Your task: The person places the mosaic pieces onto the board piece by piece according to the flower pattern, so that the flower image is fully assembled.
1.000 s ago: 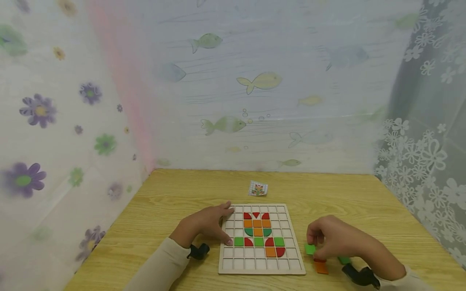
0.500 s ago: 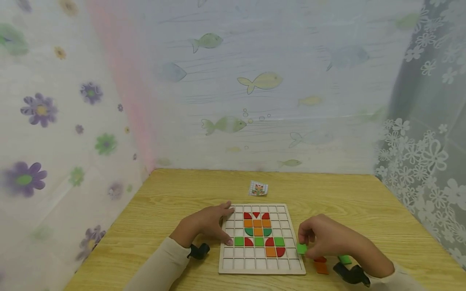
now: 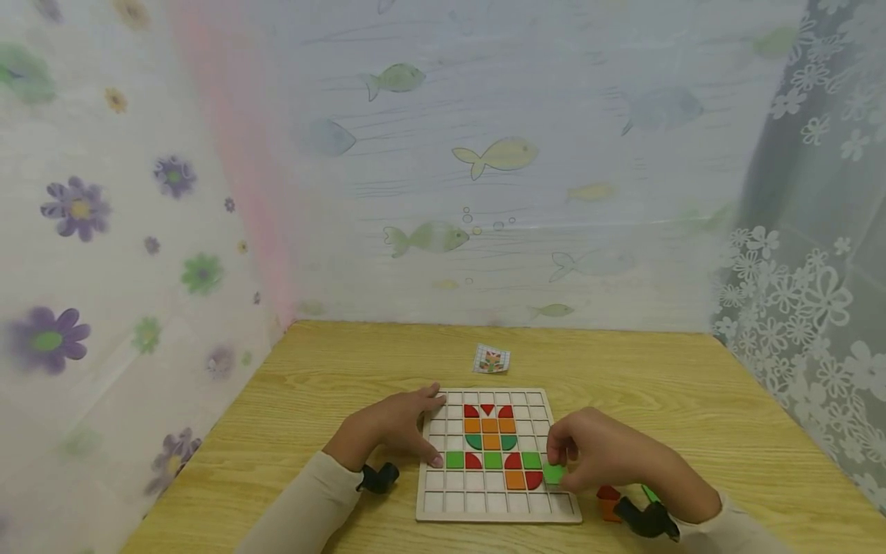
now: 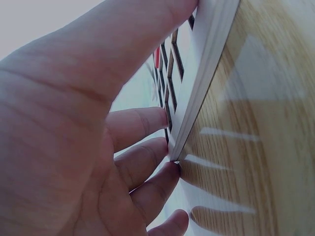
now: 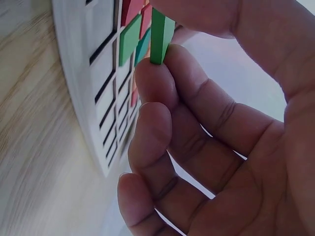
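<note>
A pale wooden grid board (image 3: 432,508) lies flat on the table, with red, orange, green and teal tiles set in its middle cells. My left hand (image 3: 388,423) rests at the board's left side. Its thumb and fingertips touch the rim, and in the left wrist view the fingers (image 4: 142,164) are spread and fairly straight. Above the right side of the board, my right hand (image 3: 612,454) pinches a green square tile (image 3: 553,474) between thumb and fingertips. The right wrist view shows this tile (image 5: 158,39) edge-on, apart from the board. A seated green tile (image 5: 130,40) appears beyond it.
Right of the board lie a loose red tile (image 3: 608,492) and an orange tile (image 3: 609,510). A green tile (image 3: 649,493) is partly hidden by the right wrist's black strap (image 3: 647,519). Behind the board lies a small pattern card (image 3: 492,359).
My right hand has carried the green tile leftward from beside the loose tiles to over the board's right columns. My left hand and the board have stayed put.
</note>
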A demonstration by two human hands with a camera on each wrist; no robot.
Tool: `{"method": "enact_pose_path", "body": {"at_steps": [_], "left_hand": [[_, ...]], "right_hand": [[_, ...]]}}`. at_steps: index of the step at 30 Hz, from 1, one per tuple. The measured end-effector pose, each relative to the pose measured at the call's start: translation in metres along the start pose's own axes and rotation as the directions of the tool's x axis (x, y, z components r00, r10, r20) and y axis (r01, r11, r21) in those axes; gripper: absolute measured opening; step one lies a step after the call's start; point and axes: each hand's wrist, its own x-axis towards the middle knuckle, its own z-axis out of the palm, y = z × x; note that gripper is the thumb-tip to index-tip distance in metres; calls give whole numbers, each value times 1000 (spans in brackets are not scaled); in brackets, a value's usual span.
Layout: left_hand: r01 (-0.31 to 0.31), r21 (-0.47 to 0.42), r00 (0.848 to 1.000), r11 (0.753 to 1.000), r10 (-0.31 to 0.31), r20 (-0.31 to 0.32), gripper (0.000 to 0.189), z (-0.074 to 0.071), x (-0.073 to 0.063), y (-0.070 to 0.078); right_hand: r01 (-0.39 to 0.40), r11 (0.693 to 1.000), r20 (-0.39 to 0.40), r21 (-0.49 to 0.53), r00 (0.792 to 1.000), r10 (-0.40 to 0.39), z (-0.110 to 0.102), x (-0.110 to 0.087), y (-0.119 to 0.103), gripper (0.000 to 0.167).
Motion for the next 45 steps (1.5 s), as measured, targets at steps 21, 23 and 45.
{"method": "enact_pose_path", "body": {"at_steps": [21,23,45], "left_hand": [[25,8,1000,1000,-25,2,110,0,1,2],[28,9,1000,1000,-28,0,110,0,1,2],[22,8,1000,1000,-22,2,110,-1,-1,4]], "right_hand": [[50,998,25,-26,998,-49,19,32,-17,20],[61,998,28,-28,998,-60,20,35,-19,19],[89,995,48,-51,995,-87,35,57,-28,18]]}}
